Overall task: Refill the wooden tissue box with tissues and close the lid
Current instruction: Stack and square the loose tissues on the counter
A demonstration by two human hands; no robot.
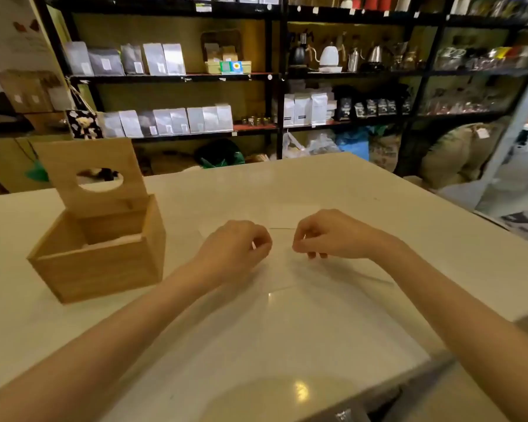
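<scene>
The box (98, 248) is standing near the left edge of the table (378, 190), with its lid (89, 175) tilted up at the back, so the inside is open and looks nearly empty; a pale layer is showing at the bottom, but I cannot tell what it is. The tissues (282, 269) are lying flat toward the middle of the table, white on white, so their outline is hard to follow. The left hand (237, 243) and the right hand (325, 234) are resting on them close together, each with the fingers curled in and pinched, apparently on a thin edge of tissue. I am judging that the person is separating or lifting the tissues now, and nothing is in the box yet. To do this well, both hands should be gripping the same layers evenly and lifting together, so the tissues are staying flat and not tearing. The stack should be kept square while it is travelling left to the box, and lowered straight between the walls. The lid should be closed only after the top tissue is sitting under the round hole.
</scene>
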